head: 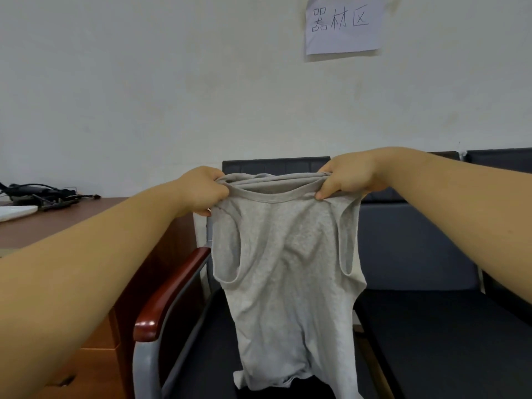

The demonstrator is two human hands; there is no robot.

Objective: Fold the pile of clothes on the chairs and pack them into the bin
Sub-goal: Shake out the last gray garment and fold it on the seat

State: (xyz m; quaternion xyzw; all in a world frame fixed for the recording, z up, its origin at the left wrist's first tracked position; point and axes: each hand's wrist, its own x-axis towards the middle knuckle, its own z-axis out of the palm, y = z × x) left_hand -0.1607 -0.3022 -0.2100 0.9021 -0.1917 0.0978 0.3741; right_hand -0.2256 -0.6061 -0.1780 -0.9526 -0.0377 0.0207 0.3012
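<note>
A light grey sleeveless top (pixel 288 269) hangs in the air in front of me, above a dark chair seat (pixel 210 355). My left hand (pixel 203 190) grips its left shoulder strap. At the other shoulder strap my right hand (pixel 349 177) pinches the fabric, so the neckline stretches between both hands. The hem dangles near the seat at the bottom of the view. No bin and no pile of clothes show in this view.
A chair with a reddish wooden armrest (pixel 169 295) stands below the top. A second dark chair (pixel 431 283) is to the right. A wooden desk (pixel 66 220) with black cables (pixel 43 192) lies at the left. A paper sign (pixel 344 24) hangs on the white wall.
</note>
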